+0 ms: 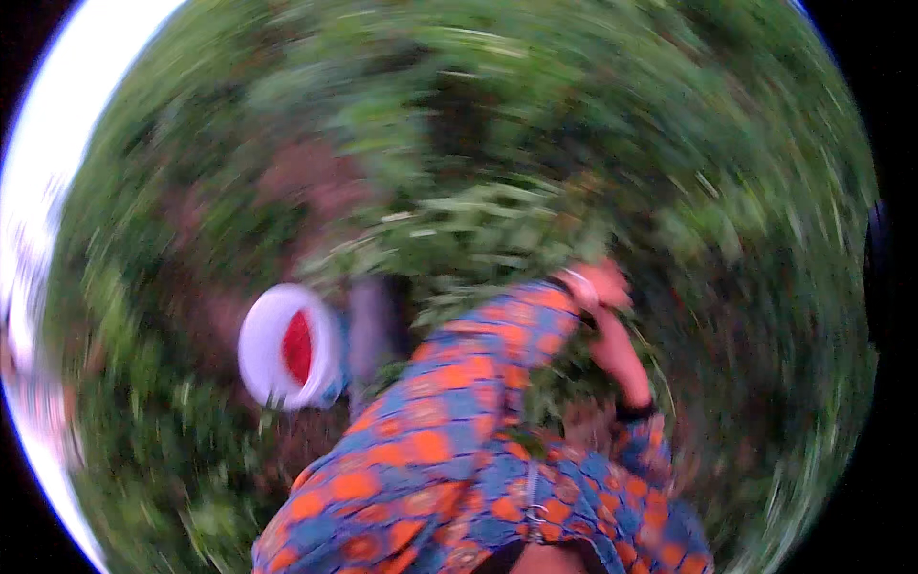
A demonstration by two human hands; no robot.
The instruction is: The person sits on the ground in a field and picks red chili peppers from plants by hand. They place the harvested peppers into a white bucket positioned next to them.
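My left hand [601,279] reaches across to the right, at the edge of a leafy green plant [488,225]. Just below it, my right hand [608,318] comes up from the lower right and meets or overlaps it. Motion smears the fingers of both, so I cannot make out their grip or anything held. To the left of my arms is a white bucket [256,349], tilted in view, with bright red contents [298,350] too blurred to name.
Dense green plants [382,105] surround me on all sides. Patches of reddish-brown soil [311,177] show between them at the upper left. A dark, greyish upright shape [371,320], unclear in kind, is beside the bucket. Bright sky [72,105] lies along the left rim.
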